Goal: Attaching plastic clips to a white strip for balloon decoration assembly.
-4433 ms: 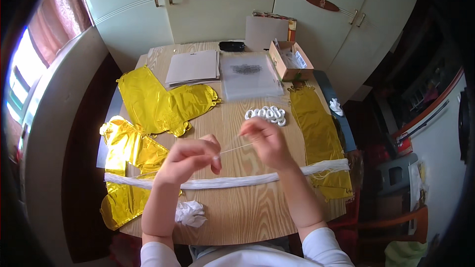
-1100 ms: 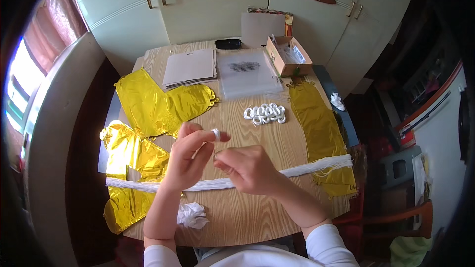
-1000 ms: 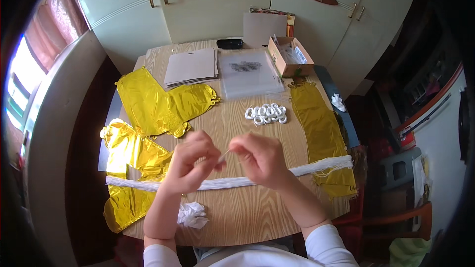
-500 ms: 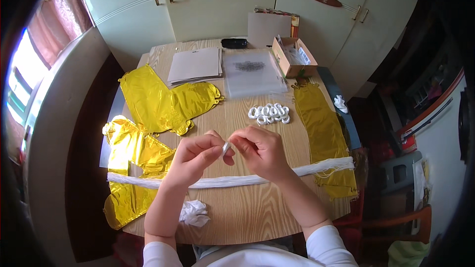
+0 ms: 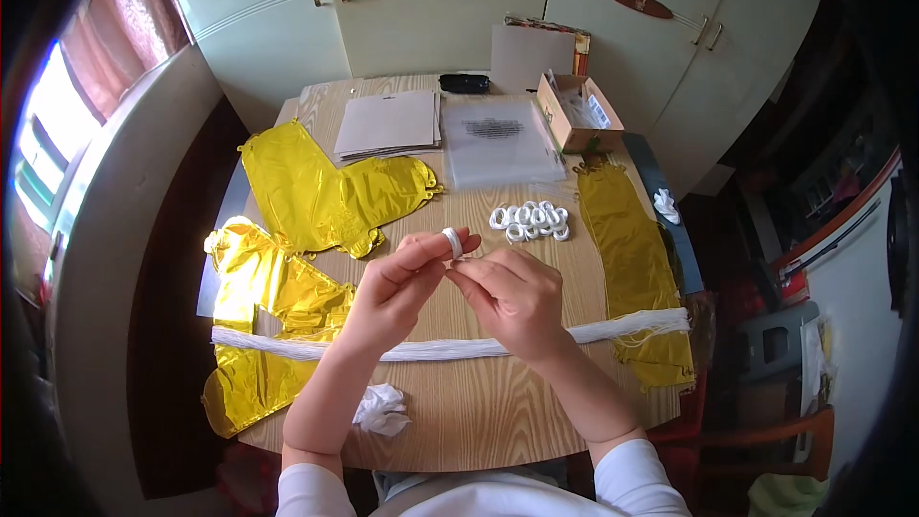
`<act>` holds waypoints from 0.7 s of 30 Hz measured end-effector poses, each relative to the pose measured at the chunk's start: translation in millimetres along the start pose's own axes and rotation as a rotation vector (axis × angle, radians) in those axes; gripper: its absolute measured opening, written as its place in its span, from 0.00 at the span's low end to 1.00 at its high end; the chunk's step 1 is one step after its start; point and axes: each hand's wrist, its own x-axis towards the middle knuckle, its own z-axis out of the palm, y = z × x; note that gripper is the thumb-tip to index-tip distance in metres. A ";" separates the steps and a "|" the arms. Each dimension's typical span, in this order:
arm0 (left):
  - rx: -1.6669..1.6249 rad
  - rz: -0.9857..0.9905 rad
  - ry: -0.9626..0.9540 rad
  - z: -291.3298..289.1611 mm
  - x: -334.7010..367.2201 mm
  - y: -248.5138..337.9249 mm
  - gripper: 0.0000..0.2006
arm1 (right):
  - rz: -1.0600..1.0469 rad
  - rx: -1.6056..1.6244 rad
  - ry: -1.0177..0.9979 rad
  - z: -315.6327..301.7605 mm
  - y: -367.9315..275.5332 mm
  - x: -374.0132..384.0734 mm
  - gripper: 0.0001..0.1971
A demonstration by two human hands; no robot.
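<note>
A small white coil of string or ribbon (image 5: 453,242) loops around the extended fingers of my left hand (image 5: 392,278), near their tips; the thumb presses in beneath. Close against those fingertips, my right hand (image 5: 512,299) is closed in a pinch at the coil's lower side, seemingly on its loose end, which is too small to see clearly. Beyond my right hand lies a cluster of similar white coils (image 5: 528,220) on the wooden table (image 5: 459,402). A long bundle of white strings (image 5: 445,348) stretches across the table beneath my wrists.
Shiny gold foil balloons, flat (image 5: 297,187), lie at left, with another gold foil piece (image 5: 627,239) at right. Grey cards (image 5: 388,123), clear plastic bags (image 5: 503,158), a black case (image 5: 464,84) and an open box (image 5: 581,139) stand farther back. Crumpled white material (image 5: 381,409) sits near my left forearm.
The white coil now sits around my left fingertips, where before it was held between thumb and fingers. My left fingers have straightened and risen; my right hand has shifted slightly right.
</note>
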 end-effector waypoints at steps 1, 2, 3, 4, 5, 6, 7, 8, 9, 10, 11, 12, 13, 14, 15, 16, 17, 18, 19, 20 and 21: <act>0.024 0.008 0.010 0.8 -0.2 -0.3 0.15 | -0.018 -0.011 0.019 -0.1 0.8 0.4 0.06; 0.048 0.016 0.020 2.4 -0.7 -0.7 0.14 | -0.026 -0.018 0.038 0.1 2.4 0.8 0.07; 0.072 0.024 0.031 3.6 -1.4 -1.2 0.14 | -0.034 -0.024 0.056 0.5 4.8 1.1 0.07; 0.086 0.001 0.043 4.3 -2.3 -2.4 0.14 | -0.041 -0.031 0.075 0.4 6.9 1.4 0.07; 0.101 -0.021 0.056 5.0 -3.4 -3.9 0.13 | -0.045 -0.026 0.077 -0.1 8.6 1.7 0.08; 0.116 -0.043 0.068 5.6 -4.3 -4.5 0.12 | -0.049 -0.021 0.079 -0.8 10.1 2.0 0.08; 0.120 -0.066 0.072 6.5 -4.4 -4.9 0.12 | -0.051 -0.017 0.080 -1.3 11.6 2.3 0.09; 0.124 -0.089 0.076 7.3 -4.5 -5.2 0.11 | -0.071 -0.013 0.082 -1.8 12.4 3.3 0.09; 0.128 -0.112 0.080 7.7 -4.8 -5.5 0.11 | -0.090 -0.009 0.084 -2.3 12.9 4.5 0.09; 0.139 -0.123 0.071 7.2 -6.0 -6.1 0.10 | -0.110 -0.004 0.087 -2.8 12.9 5.4 0.10; 0.150 -0.134 0.061 5.7 -7.6 -7.6 0.10 | -0.090 0.015 0.073 -3.2 13.3 5.5 0.10; 0.161 -0.146 0.052 4.6 -8.7 -8.1 0.10 | -0.071 0.035 0.059 -3.6 14.0 5.2 0.10; 0.162 -0.169 0.036 4.1 -8.3 -7.7 0.10 | -0.051 0.052 0.045 -3.9 14.9 4.6 0.10; 0.162 -0.192 0.020 3.6 -7.4 -6.6 0.10 | 0.015 0.108 0.024 -3.8 15.8 3.4 0.09; 0.163 -0.215 0.004 3.5 -6.5 -5.3 0.10 | 0.081 0.164 0.003 -3.5 16.8 2.0 0.09; 0.111 -0.235 0.008 4.5 -5.7 -3.2 0.10 | 0.146 0.220 -0.018 -3.2 17.2 1.4 0.09; 0.058 -0.255 0.013 6.5 -4.7 -0.8 0.10 | 0.194 0.260 -0.007 -3.1 16.6 1.7 0.08; 0.006 -0.275 0.017 7.5 -4.1 0.9 0.10 | 0.242 0.300 0.003 -3.0 15.8 2.2 0.08; -0.021 -0.286 0.010 7.9 -3.1 1.9 0.10 | 0.289 0.338 0.015 -3.8 15.5 3.0 0.08; -0.048 -0.297 0.002 8.2 -2.2 2.8 0.10 | 0.176 0.307 0.006 -4.2 18.8 2.6 0.08; -0.075 -0.308 -0.006 8.3 -1.3 3.7 0.10 | 0.062 0.275 -0.002 -4.6 25.3 1.6 0.09</act>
